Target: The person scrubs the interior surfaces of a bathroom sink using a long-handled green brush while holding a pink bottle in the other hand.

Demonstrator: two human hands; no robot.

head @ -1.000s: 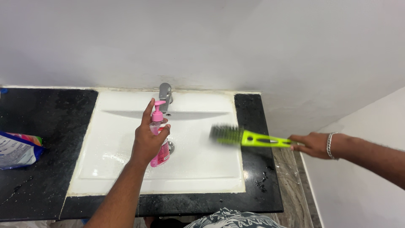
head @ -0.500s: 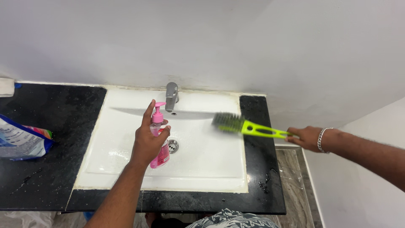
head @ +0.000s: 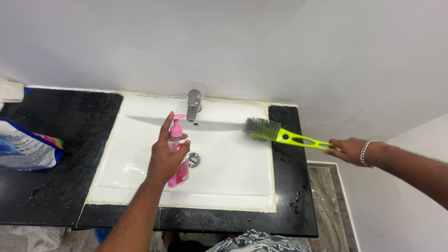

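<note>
- i have my left hand [head: 164, 161] at the centre of the frame, fingers curled around a small clear plastic pump bottle of pink liquid [head: 178, 158] with a pink pump head, index finger raised beside the nozzle and not pressing it.
- the bottle hangs upright over the white rectangular ceramic basin [head: 233, 172], just left of the round metal drain [head: 193, 159] and below the grey metal tap [head: 193, 105] at top centre.
- my right hand [head: 349, 150], at the right of the frame with a silver chain bracelet [head: 364, 153] on the wrist, is closed on the end of a lime-green plastic scrub brush with dark bristles [head: 280, 134]; its head hovers over the basin's upper right corner, bristles turned up and to the left, not touching.
- risk, as i judge it: the grip sits at the very tip of a long handle, so the head could wobble and knock the tap or the bottle.
- risk: the basin and the black speckled stone counter [head: 60, 140] look wet, so wet fingers could let the bottle slip into the basin.
- risk: a press on the pump now would send soap into the basin, since the brush is well apart from the nozzle.
- containers: the bottle looks roughly half full; the basin holds only a film of water; a blue and white plastic pouch [head: 25, 147] lies at the left edge, contents hidden.
</note>
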